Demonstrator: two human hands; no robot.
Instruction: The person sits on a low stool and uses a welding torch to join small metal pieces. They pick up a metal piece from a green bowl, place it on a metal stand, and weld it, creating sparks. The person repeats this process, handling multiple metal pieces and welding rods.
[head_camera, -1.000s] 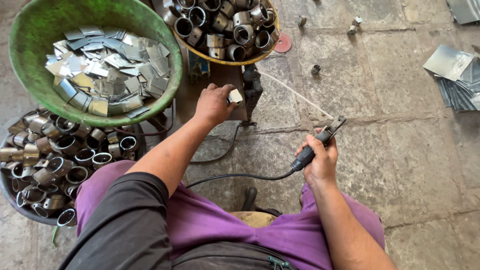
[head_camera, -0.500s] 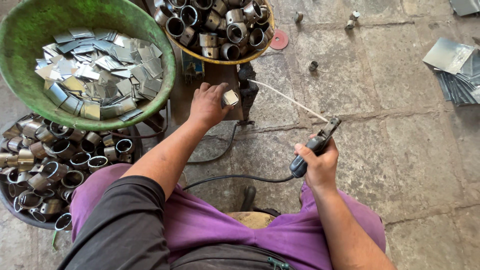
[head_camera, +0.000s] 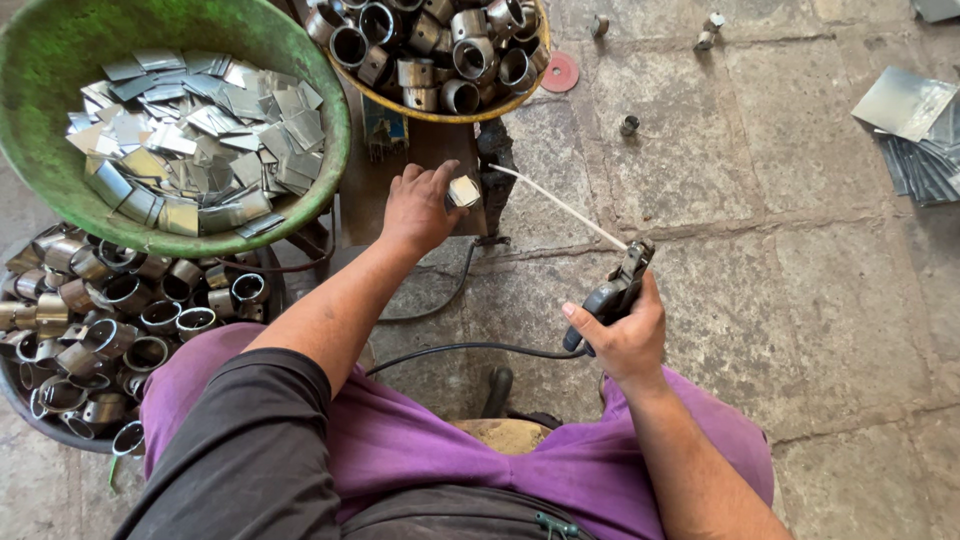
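From my remote seat, far left sits the green basin heaped with flat metal plates, and below it a dark tub of finished metal rings. Next over, the left hand is pinching a small metal piece against the low work block, fingers closed on it, thumb on top. Behind it stands a yellow-rimmed basin of more rings. To the right, the right hand is wrapped around the electrode holder, whose welding rod slants up so its tip sits just beside the piece. I judge this the tacking step: the piece is positioned, the rod nearly there. The next move needs a steady left pinch and a fine touch of the rod tip onto the seam
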